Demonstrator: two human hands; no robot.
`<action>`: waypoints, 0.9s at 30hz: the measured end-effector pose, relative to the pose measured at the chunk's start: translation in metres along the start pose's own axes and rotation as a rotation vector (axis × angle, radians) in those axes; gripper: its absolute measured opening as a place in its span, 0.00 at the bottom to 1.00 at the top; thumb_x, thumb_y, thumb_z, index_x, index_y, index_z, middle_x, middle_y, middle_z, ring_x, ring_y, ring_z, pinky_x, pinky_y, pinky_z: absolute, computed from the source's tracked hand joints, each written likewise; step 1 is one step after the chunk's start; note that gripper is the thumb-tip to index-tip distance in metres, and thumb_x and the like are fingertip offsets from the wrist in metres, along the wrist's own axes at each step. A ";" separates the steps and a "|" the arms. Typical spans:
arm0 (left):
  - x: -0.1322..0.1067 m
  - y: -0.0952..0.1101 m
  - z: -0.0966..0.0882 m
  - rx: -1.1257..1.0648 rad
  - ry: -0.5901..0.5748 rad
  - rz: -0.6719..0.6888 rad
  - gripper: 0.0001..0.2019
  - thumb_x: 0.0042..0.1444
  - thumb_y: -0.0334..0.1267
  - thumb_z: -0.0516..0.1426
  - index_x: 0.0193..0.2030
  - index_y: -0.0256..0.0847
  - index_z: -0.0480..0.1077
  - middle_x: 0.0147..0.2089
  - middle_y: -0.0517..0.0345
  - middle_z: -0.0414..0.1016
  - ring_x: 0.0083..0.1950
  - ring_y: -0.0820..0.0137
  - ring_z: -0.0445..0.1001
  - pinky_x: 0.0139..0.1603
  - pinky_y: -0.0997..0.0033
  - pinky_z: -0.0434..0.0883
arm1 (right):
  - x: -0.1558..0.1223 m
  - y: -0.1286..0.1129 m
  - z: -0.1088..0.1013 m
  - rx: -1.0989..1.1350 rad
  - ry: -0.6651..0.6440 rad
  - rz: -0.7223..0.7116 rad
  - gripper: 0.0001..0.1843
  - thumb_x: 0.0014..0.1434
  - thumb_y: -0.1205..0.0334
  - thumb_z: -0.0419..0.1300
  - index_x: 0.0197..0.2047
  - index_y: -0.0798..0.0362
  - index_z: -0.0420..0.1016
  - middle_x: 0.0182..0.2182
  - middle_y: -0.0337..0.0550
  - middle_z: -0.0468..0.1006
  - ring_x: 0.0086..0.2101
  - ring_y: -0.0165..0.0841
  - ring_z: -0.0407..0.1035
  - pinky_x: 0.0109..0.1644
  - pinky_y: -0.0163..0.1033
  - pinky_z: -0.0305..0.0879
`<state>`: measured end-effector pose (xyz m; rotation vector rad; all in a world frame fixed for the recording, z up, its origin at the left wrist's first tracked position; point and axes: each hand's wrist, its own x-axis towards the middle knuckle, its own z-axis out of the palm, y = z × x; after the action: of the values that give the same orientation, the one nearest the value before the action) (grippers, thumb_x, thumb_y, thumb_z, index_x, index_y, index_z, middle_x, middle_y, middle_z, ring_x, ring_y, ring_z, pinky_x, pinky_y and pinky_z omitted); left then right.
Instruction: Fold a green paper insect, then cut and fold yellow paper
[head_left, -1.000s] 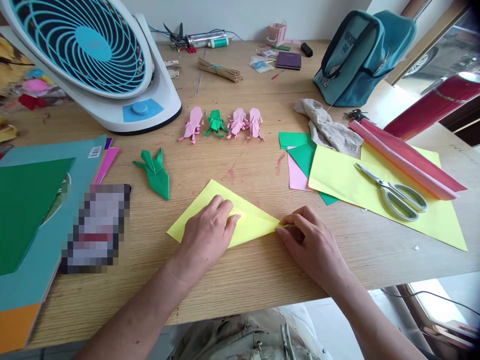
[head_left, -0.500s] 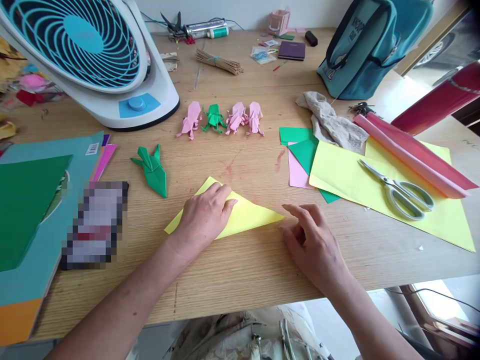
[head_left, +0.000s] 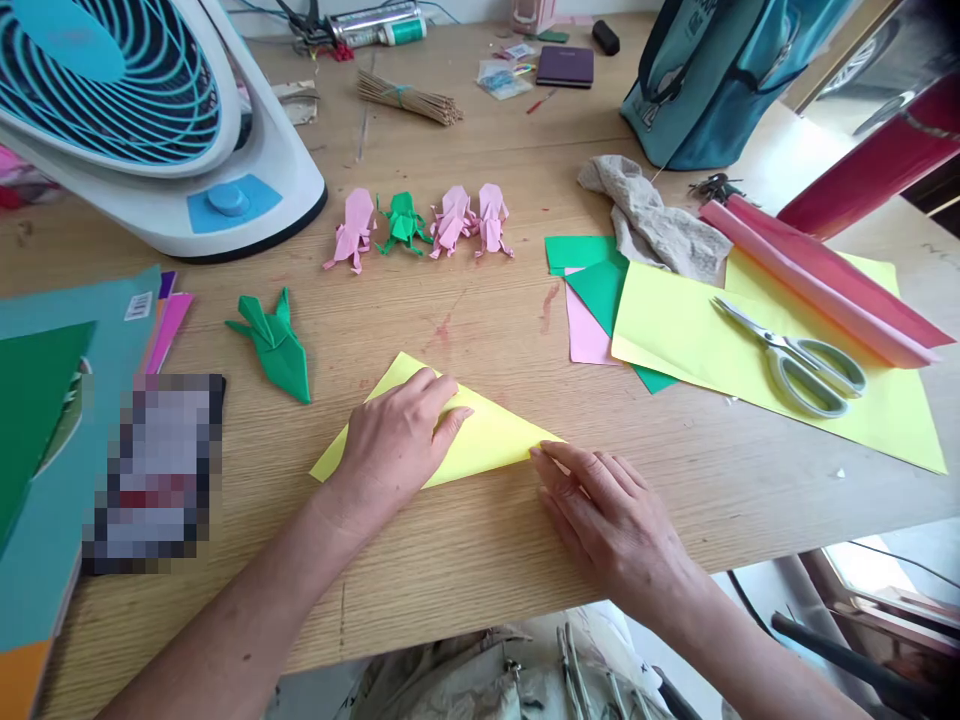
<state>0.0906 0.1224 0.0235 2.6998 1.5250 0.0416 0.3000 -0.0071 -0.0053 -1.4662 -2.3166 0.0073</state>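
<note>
A sheet of yellow paper (head_left: 487, 432), folded into a triangle, lies on the wooden table in front of me. My left hand (head_left: 401, 430) is on its left half, fingers bent and close together, holding it down; the fingertips are partly hidden. At the triangle's right point, my right hand (head_left: 600, 500) has thumb and forefinger closed on the paper's tip. Up and to the left of the paper lies a green folded paper figure (head_left: 276, 345). Farther back stand several folded paper frogs, among them a green frog (head_left: 403, 222) and a pink frog (head_left: 453, 220).
Scissors (head_left: 795, 360) lie on yellow sheets (head_left: 675, 320) at right, beside a pink paper roll (head_left: 825, 285) and a grey cloth (head_left: 652, 220). A fan (head_left: 247, 215) stands at left, with a blurred-out phone (head_left: 157, 470) and a teal folder (head_left: 112, 320) nearer me. A backpack (head_left: 720, 110) is behind.
My right hand has moved left and closed on the right tip of the yellow paper. My left hand stays on the paper. The view has shifted slightly.
</note>
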 end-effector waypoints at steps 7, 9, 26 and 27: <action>0.003 0.003 -0.002 0.077 -0.034 0.004 0.09 0.66 0.45 0.53 0.43 0.43 0.70 0.41 0.58 0.76 0.37 0.64 0.76 0.26 0.67 0.51 | -0.010 -0.017 0.004 0.024 -0.055 0.061 0.24 0.66 0.72 0.54 0.64 0.66 0.64 0.61 0.59 0.68 0.42 0.41 0.66 0.44 0.48 0.69; 0.003 0.004 -0.002 0.087 -0.031 0.001 0.10 0.67 0.45 0.53 0.42 0.43 0.70 0.40 0.58 0.76 0.37 0.64 0.76 0.26 0.66 0.51 | -0.010 -0.019 0.005 0.024 -0.072 0.061 0.25 0.66 0.72 0.53 0.66 0.66 0.63 0.64 0.58 0.65 0.41 0.41 0.66 0.44 0.48 0.69; 0.001 -0.001 0.004 0.090 0.008 -0.027 0.10 0.68 0.44 0.51 0.39 0.42 0.68 0.38 0.57 0.76 0.38 0.64 0.75 0.28 0.67 0.53 | -0.013 -0.017 0.009 0.039 -0.105 0.077 0.30 0.67 0.72 0.53 0.70 0.67 0.55 0.70 0.64 0.53 0.52 0.49 0.67 0.45 0.52 0.69; 0.001 -0.001 0.004 0.090 0.007 -0.028 0.10 0.68 0.44 0.51 0.38 0.42 0.67 0.38 0.57 0.75 0.37 0.64 0.74 0.28 0.67 0.53 | -0.013 -0.017 0.009 0.046 -0.105 0.082 0.30 0.66 0.72 0.53 0.70 0.67 0.54 0.70 0.64 0.53 0.52 0.49 0.67 0.45 0.52 0.69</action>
<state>0.0902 0.1239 0.0196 2.7482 1.6047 -0.0186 0.2868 -0.0238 -0.0142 -1.5719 -2.3201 0.1626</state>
